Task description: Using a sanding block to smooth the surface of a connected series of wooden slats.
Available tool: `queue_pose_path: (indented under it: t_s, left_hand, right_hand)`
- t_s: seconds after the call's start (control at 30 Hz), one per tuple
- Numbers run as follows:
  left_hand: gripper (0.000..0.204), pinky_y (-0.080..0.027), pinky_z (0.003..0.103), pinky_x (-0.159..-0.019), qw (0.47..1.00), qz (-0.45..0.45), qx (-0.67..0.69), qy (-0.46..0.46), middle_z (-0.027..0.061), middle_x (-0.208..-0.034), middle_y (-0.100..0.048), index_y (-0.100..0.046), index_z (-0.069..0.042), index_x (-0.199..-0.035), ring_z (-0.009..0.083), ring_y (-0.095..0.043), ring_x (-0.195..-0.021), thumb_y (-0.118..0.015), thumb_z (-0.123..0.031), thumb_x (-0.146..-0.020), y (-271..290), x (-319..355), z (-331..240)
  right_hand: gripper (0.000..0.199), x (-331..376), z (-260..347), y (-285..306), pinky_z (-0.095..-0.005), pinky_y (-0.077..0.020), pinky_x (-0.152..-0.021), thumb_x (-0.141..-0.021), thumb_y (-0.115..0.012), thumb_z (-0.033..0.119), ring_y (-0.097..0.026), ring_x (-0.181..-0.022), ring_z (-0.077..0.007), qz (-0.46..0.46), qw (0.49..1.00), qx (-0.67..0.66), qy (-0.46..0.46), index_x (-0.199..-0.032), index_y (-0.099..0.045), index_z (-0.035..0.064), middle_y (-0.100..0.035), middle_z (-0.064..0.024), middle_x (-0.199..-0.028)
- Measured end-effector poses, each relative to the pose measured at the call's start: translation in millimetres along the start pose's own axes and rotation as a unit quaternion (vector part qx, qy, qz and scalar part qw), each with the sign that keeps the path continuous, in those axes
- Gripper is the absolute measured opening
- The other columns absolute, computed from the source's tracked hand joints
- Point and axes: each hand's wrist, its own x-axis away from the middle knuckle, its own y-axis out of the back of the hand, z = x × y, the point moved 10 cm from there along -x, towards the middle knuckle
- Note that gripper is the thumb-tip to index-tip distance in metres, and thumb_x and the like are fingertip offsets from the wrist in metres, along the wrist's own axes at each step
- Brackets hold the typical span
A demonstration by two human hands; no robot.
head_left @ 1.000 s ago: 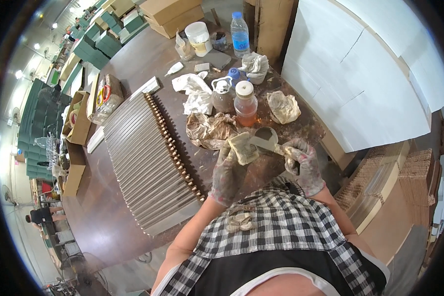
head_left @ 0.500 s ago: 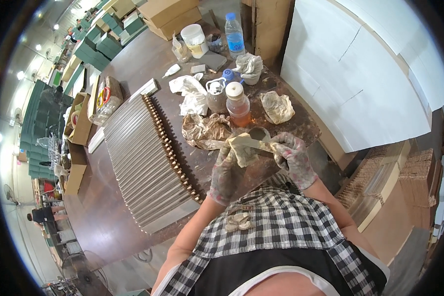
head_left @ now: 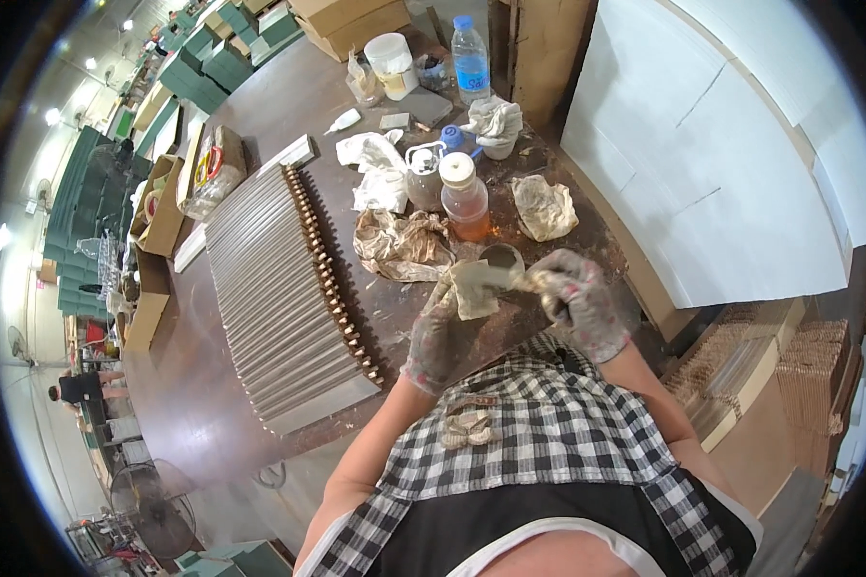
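Note:
My left hand, in a stained, speckled glove, is closed on a yellowish rag at the table's near edge. My right hand, gloved too, grips the narrow end of a flat, pale-bladed tool that looks like a putty knife. The blade lies against the upper part of the rag; motion blurs its outline. Just beyond the hands is a small round container, partly hidden by them. A crumpled brown cloth and a bottle of orange liquid stand close by.
Left of my hands lies a row of grey metal strips with brass-coloured ends. Further back are a blue-capped bottle, a white tub and a crumpled yellowish cloth. Large white boards lean at the right.
My right hand has turned and shifted slightly, tilting the bladed tool against the rag. The rag hangs differently below my left fingers. The view has shifted a little.

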Motion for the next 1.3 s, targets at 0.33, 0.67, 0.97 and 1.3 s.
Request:
queue_pose_path:
  t_s: [0.33, 0.67, 0.97, 1.3]
  left_hand:
    - [0.046, -0.046, 0.041, -0.105, 0.998, -0.031, 0.003, -0.05, 0.0111, -0.134, -0.052, -0.041, -0.004, -0.141, 0.0244, -0.055, -0.119, -0.054, -0.018, -0.099, 1.0, 1.9, 2.3]
    - [0.046, -0.047, 0.042, -0.104, 0.991, -0.061, -0.021, -0.116, 0.0123, -0.129, -0.055, -0.045, -0.004, -0.137, 0.026, -0.055, -0.119, -0.058, -0.021, -0.097, -4.1, -0.8, -13.4]
    - [0.034, -0.054, 0.036, -0.094, 0.978, -0.095, 0.072, -0.169, 0.015, -0.126, -0.057, -0.05, 0.0, -0.13, 0.0258, -0.059, -0.113, -0.05, -0.017, -0.101, 31.9, 19.6, -43.4]
    - [0.033, -0.056, 0.033, -0.088, 0.981, -0.133, 0.104, -0.1, 0.0114, -0.116, -0.063, -0.054, -0.002, -0.126, 0.0223, -0.064, -0.102, -0.052, -0.022, -0.101, 46.3, 39.8, -3.1]
  right_hand:
    - [0.009, -4.0, -2.4, -3.5, -0.0146, -0.0387, -0.042, -0.093, -0.06, 0.014, -0.053, -0.051, -0.0021, 0.019, 0.999, 0.002, -0.036, -0.095, -0.065, 0.0071, -0.06, 0.0035, -0.068]
    - [0.007, -5.5, -20.2, 1.9, -0.016, -0.0381, -0.042, -0.095, -0.06, 0.012, -0.052, -0.049, -0.0025, 0.043, 0.999, 0.01, -0.026, -0.097, -0.063, 0.0058, -0.062, 0.0025, -0.072]
    - [0.011, -15.0, 18.5, 65.9, -0.0176, -0.0342, -0.042, -0.092, -0.058, 0.016, -0.047, -0.047, -0.0019, -0.098, 0.986, 0.133, 0.031, -0.094, -0.064, 0.0075, -0.056, 0.0055, -0.065]
    - [0.016, -46.6, -2.6, 42.9, -0.0204, -0.039, -0.046, -0.09, -0.061, 0.013, -0.053, -0.054, -0.0054, -0.053, 0.981, 0.184, -0.04, -0.101, -0.064, 0.0031, -0.059, 0.0021, -0.07]
